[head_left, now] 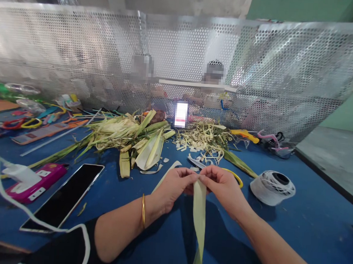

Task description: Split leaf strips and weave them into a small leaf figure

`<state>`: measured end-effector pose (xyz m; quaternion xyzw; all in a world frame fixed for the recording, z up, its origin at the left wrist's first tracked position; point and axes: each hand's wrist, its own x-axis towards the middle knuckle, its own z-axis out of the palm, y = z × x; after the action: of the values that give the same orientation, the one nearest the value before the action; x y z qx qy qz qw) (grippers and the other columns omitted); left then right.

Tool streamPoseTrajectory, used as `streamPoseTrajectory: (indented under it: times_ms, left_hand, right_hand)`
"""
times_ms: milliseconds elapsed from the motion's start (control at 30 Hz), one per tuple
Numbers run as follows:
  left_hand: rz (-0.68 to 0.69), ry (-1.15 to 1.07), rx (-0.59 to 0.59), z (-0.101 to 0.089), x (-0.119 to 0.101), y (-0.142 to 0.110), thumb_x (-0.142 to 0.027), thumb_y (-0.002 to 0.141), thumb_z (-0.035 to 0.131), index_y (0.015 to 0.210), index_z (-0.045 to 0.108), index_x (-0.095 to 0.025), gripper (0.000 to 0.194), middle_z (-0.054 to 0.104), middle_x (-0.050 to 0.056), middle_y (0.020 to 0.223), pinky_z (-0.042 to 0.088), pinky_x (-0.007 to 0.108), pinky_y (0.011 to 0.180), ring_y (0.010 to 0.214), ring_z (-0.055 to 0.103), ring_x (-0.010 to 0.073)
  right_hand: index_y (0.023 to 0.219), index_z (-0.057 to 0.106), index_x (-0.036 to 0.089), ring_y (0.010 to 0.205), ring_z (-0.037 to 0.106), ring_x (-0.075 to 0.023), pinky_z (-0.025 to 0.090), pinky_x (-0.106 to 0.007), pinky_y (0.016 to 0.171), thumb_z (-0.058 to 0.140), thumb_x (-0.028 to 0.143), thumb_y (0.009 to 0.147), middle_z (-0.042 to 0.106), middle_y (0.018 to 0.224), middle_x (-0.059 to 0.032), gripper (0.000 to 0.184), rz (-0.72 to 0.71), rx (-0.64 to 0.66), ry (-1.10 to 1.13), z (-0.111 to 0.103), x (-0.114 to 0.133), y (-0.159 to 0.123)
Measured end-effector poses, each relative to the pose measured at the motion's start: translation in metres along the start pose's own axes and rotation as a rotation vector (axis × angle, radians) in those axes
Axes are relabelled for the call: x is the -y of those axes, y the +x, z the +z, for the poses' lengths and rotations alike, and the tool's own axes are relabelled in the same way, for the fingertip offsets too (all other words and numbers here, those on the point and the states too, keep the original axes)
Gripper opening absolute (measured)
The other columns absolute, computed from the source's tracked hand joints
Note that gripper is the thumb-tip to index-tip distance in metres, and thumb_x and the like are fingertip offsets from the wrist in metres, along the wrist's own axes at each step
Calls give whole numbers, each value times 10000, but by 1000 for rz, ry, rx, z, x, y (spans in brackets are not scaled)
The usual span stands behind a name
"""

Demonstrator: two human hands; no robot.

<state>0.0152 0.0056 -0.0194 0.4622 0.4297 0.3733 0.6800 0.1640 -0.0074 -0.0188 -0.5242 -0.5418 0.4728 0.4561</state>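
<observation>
A long pale-green corn husk strip [199, 217] hangs down from between my fingertips toward the near edge of the view. My left hand [174, 185] pinches its top end, thumb and fingers pressed together. My right hand [221, 186] grips the same end from the other side, the two hands almost touching. Behind my left wrist another pale strip [163, 179] slants away. Yellow-handled scissors [238, 178] lie just past my right hand, partly hidden by it. Beyond my hands is a heap of corn husks [119, 132].
A spool of white thread [273, 187] stands at right. Shredded husk bits [206, 137] are piled near the perforated metal partition [182, 40]. At left lie a phone [67, 195], a purple power strip [38, 181] and a white cable [36, 217] crossing my left arm. Two people sit behind the partition.
</observation>
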Motion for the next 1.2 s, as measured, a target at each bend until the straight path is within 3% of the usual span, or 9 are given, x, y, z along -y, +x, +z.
streamPoseTrajectory:
  times_ms: [267, 633, 867, 1067, 1200]
  left_hand:
    - [67, 66, -19, -2, 3, 2, -305, 735, 641, 722, 628, -132, 174, 622, 2, 642, 414, 209, 573, 558, 530, 76]
    - [31, 31, 21, -4, -2, 2, -363, 639, 704, 680, 637, -137, 239, 641, 27, 651, 451, 260, 641, 607, 586, 123]
    - [40, 52, 16, -5, -3, 3, -345, 644, 692, 654, 631, -138, 216, 610, 13, 607, 436, 252, 616, 574, 549, 108]
    - [90, 54, 2, -3, -5, 1, -358, 708, 664, 703, 595, -153, 216, 633, 18, 652, 463, 270, 627, 597, 590, 132]
    - [99, 66, 6, -4, -4, 2, -370, 718, 665, 717, 605, -152, 226, 628, 16, 657, 459, 262, 612, 596, 585, 129]
  right_hand:
    - [672, 576, 197, 544, 561, -136, 463, -258, 509, 720, 380, 651, 587, 563, 29, 234, -16, 8, -1, 0, 0, 0]
    - [648, 585, 187, 557, 563, -134, 476, -263, 525, 719, 350, 650, 583, 575, 21, 211, -36, 17, -11, -2, 4, -2]
    - [631, 590, 188, 545, 537, -126, 457, -262, 520, 723, 355, 655, 580, 568, 18, 215, -87, 14, -42, -1, 6, -3]
    - [701, 609, 178, 556, 555, -119, 474, -258, 551, 767, 424, 616, 619, 598, 11, 304, 50, 45, 118, -1, 7, -2]
    - [680, 597, 179, 542, 549, -116, 473, -255, 545, 770, 410, 616, 616, 585, 12, 296, 54, 19, 121, -1, 6, -2]
